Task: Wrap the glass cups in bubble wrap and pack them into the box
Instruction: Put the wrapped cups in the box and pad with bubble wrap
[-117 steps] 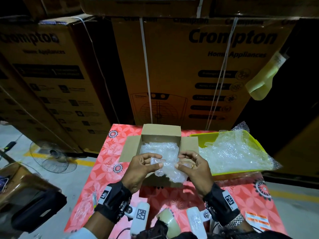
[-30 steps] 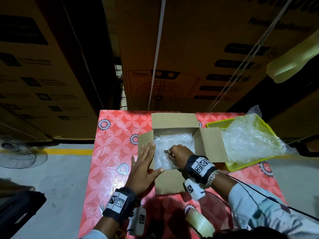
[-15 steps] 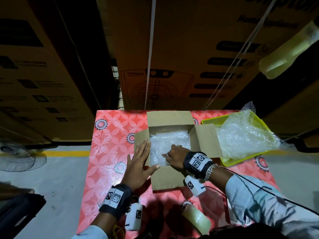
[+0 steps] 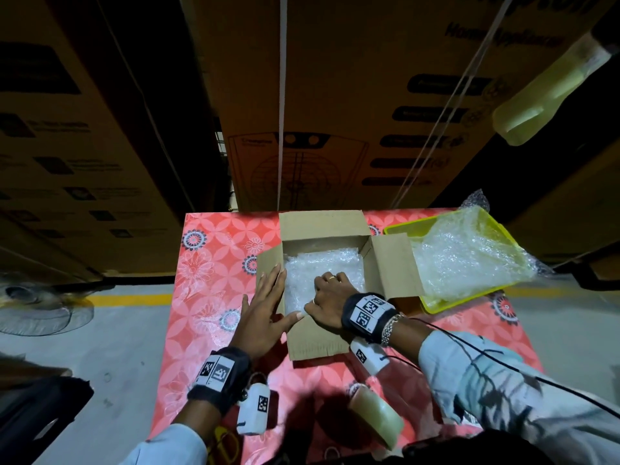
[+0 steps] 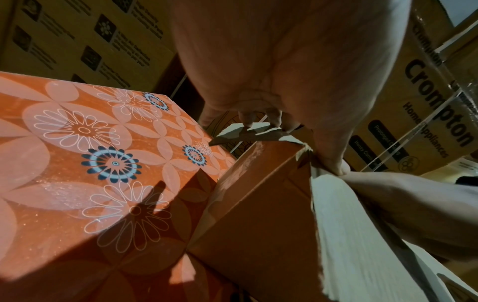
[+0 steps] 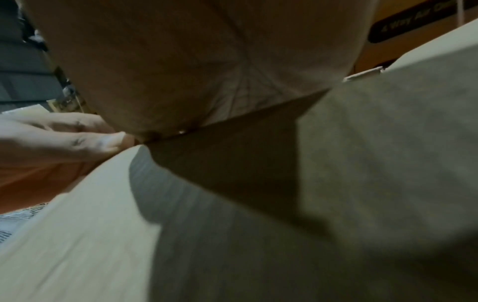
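Small brown cardboard box [image 4: 315, 340] sits open on red floral table [image 4: 208, 297], flaps out – lined w/ clear, crinkled bubble wrap [image 4: 312, 270]. Left hand [image 4: 265, 317]: fingers straight, flat against box's left flap, thumb at near corner. Right hand [image 4: 330, 297] inside box, fingers curled down onto wrap – whether it grasps anything, cannot tell. More wrap in yellow tray [image 4: 496, 226] just right of box. Tape roll [image 4: 379, 414] at near edge

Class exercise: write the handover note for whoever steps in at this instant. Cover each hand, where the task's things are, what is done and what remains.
Left hand: flat, straight fingers resting on the box's left flap.
Right hand: inside the box, fingers curled down on the bubble-wrapped bundle; its grip is hidden.
Spare bubble wrap lies in the yellow tray; tape roll at the near edge.
Done: wrapped bundle in the box.
Left: no bare cups visible; flaps open, unsealed.
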Available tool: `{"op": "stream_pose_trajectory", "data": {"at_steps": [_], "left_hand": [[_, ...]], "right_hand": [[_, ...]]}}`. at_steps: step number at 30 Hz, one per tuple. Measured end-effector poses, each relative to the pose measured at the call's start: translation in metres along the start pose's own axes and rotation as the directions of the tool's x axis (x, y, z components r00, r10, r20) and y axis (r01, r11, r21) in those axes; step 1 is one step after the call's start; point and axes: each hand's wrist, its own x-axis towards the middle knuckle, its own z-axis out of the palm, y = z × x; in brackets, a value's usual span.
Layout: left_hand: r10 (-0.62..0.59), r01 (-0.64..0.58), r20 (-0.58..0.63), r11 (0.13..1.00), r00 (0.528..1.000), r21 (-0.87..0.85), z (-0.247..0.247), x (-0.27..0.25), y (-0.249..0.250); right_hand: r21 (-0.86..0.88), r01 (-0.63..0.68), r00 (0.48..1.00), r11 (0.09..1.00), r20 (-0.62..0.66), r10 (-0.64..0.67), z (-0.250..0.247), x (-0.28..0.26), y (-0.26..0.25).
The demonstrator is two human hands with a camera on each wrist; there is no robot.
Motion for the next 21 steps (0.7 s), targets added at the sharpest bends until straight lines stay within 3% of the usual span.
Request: {"op": "stream_pose_trajectory", "data": {"at_steps": [4,11,14,17,21], "left_hand": [[-0.008,0.008,0.011,1.000,1.000,0.014,-0.001,0.000,0.001],[0.015,-0.015,0.011,1.000,1.000,-0.006,0.000,0.001,-0.002],[0.029,-0.029,0.014,1.000,0.999,-0.012,0.001,0.001,-0.005],[0.020,-0.020,0.011,1.000,1.000,0.009,0.001,0.001,-0.005],[0.013,-0.014,0.015,1.000,1.000,0.017,0.001,0.001,-0.003]], "right_hand": [[0.059,-0.019,0.999,0.998,-0.030,0.021,-0.002,0.001,0.000],[0.234,0.115,0.949,0.966,-0.313,-0.037,-0.007,-0.004,0.001],[0.211,0.106,0.969,0.972,-0.240,-0.054,-0.009,0.005,0.000],[0.139,0.047,0.997,0.989,-0.063,-0.039,-0.009,0.013,0.002],[0.028,0.017,0.995,0.999,0.095,-0.020,-0.007,0.018,0.002]]}}
